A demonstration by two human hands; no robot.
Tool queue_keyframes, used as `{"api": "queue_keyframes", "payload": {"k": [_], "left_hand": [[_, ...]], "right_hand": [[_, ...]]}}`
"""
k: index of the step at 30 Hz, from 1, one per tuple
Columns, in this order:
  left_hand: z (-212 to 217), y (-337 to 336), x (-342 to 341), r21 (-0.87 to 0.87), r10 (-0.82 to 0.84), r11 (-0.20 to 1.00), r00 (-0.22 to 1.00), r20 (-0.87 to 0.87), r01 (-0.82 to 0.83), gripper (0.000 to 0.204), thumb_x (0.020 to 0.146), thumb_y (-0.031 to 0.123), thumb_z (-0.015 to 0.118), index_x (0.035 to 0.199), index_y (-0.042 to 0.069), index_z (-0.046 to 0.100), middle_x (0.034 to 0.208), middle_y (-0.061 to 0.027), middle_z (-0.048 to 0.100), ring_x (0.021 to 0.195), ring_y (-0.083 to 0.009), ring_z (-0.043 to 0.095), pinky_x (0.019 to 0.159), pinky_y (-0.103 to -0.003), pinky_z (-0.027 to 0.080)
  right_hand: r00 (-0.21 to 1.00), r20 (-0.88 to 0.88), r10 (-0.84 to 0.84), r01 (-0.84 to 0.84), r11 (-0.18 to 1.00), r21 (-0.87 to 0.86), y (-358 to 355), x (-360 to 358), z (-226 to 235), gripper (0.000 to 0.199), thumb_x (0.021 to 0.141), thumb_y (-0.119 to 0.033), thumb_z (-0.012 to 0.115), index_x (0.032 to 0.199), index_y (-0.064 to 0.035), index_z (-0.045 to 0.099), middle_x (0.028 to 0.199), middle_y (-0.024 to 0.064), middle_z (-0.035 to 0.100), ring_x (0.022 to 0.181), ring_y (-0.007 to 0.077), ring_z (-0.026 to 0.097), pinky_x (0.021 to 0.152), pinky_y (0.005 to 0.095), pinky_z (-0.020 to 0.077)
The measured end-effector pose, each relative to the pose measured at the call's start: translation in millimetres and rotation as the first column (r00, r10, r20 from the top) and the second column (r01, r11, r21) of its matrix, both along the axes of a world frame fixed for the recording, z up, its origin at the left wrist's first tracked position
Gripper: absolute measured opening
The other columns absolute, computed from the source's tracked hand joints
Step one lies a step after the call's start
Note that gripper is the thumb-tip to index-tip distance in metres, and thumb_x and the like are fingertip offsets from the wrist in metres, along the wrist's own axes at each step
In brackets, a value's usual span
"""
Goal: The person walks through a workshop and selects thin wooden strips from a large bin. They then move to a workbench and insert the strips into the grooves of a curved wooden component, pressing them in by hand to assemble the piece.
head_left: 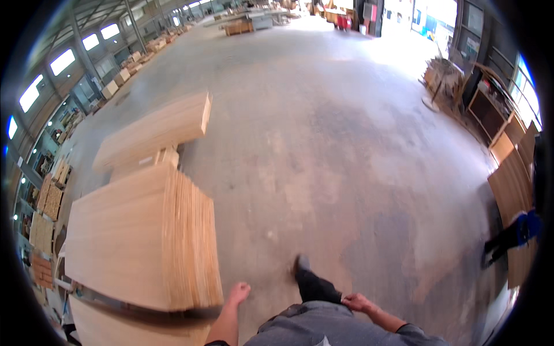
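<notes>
My left hand (240, 291) hangs at my side with its fingers curled in, and nothing shows in it. It is just right of a tall stack of pale wooden boards (124, 236), apart from it. By my right hip, my right hand (356, 302) has its fingers bent together, close to my dark trousers (317, 286). No object is visible in that hand, though its fingers are small and partly blurred. One shoe (300, 264) is out in front on the concrete floor (294, 173).
Beyond the tall stack lies a lower board pile (158, 127); another pale stack (127, 326) is nearest me at left. A person in blue and black (516, 233) stands at the far right beside brown panels (511, 184). Wooden shelving (487, 112) lines the right wall.
</notes>
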State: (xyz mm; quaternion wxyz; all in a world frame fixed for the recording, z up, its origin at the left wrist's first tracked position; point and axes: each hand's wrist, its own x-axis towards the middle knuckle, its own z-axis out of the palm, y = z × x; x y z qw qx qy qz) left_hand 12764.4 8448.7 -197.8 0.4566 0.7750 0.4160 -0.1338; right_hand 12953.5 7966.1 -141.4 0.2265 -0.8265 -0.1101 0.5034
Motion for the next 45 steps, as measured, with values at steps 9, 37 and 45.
{"api": "queue_keyframes", "payload": {"k": [9,37,45], "left_hand": [[12.1,118.7,164.4,-0.337,0.15,0.914,0.96,-0.238,-0.226,0.034,0.088,0.03,0.065,0.111,0.004,0.07,0.091,-0.0069,0.071,0.08,-0.0177,0.068,0.068,-0.033,0.053],[21.7,768.4,945.0,-0.014,-0.12,0.993,0.968,-0.219,0.12,0.028,0.088,0.029,0.059,0.095,0.005,0.072,0.088,-0.0145,0.071,0.085,-0.0243,0.07,0.076,-0.04,0.055],[13.5,865.3,1062.7,-0.256,-0.036,0.966,0.953,-0.301,-0.044,0.022,0.089,0.019,0.056,0.1,0.006,0.071,0.105,-0.0141,0.07,0.094,-0.027,0.068,0.082,-0.044,0.055]], "right_hand": [[0.966,0.122,0.226,-0.244,0.957,0.155,185.4,262.0,-34.5,0.038,0.095,-0.032,0.048,0.121,-0.0084,0.063,0.112,0.0233,0.067,0.109,0.0383,0.064,0.095,0.0396,0.0492],[0.634,0.69,0.348,-0.512,0.858,0.037,824.8,1081.1,-232.2,0.023,0.088,-0.012,0.053,0.1,-0.0025,0.07,0.109,0.0207,0.066,0.103,0.0378,0.063,0.087,0.0481,0.053],[0.864,0.022,0.503,-0.499,0.861,-0.098,967.7,1288.9,-39.0,0.036,0.084,-0.02,0.063,0.116,-0.0051,0.065,0.117,0.0223,0.066,0.113,0.0418,0.06,0.094,0.045,0.0503]]}}
